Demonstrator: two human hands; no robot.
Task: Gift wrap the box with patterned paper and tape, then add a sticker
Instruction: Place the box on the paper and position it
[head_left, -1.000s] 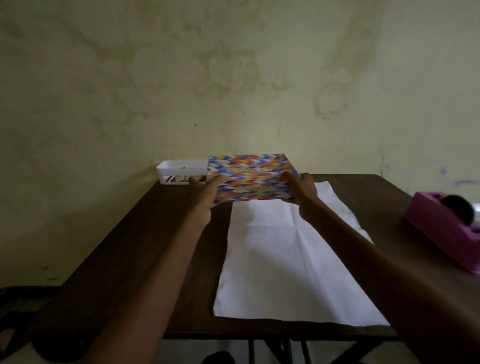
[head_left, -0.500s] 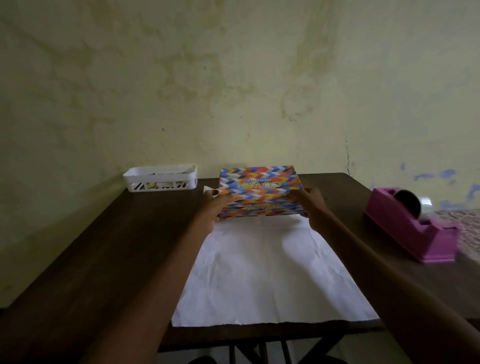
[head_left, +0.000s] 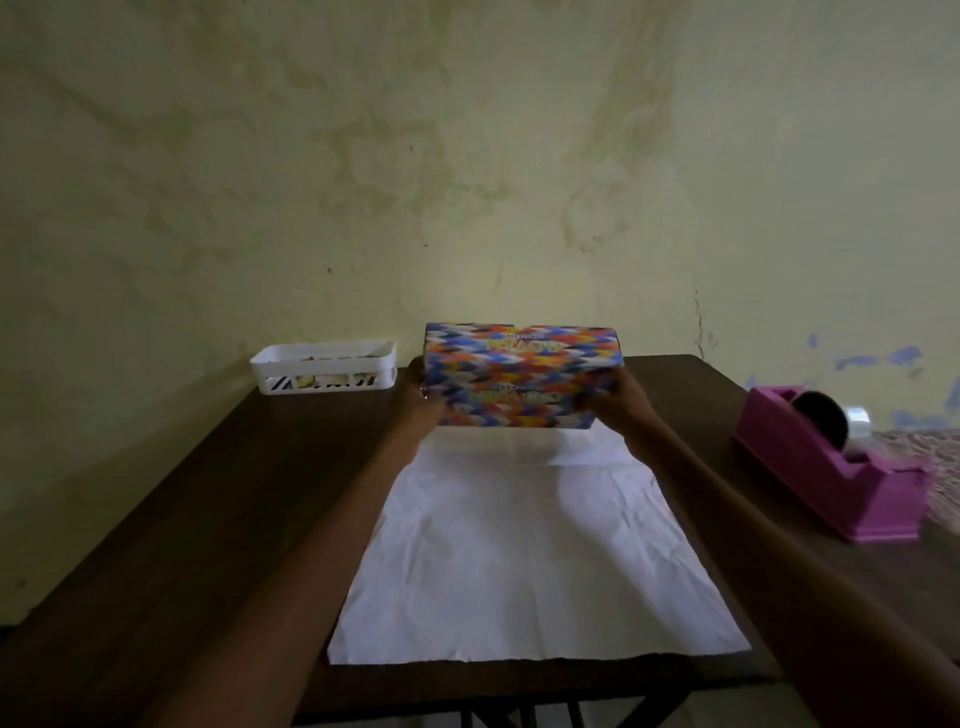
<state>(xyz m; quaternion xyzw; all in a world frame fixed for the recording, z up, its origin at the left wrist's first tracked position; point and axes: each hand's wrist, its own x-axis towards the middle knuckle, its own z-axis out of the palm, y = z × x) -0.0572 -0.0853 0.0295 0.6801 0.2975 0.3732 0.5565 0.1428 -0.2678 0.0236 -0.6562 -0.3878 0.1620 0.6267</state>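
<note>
- Box (head_left: 522, 374) is gripped at its ends by the left hand (head_left: 423, 400) and right hand (head_left: 618, 402). It appears raised over the far edge of the paper (head_left: 519, 545), toward the table's (head_left: 208, 493) far edge.
- Over the last half-second it has tipped, so two faces now show.
- Judgement: it is being positioned on the paper; wrapping has not begun.

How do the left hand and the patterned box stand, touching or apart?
Touching. The head view shows the left hand gripping the patterned box at its left end.
</note>
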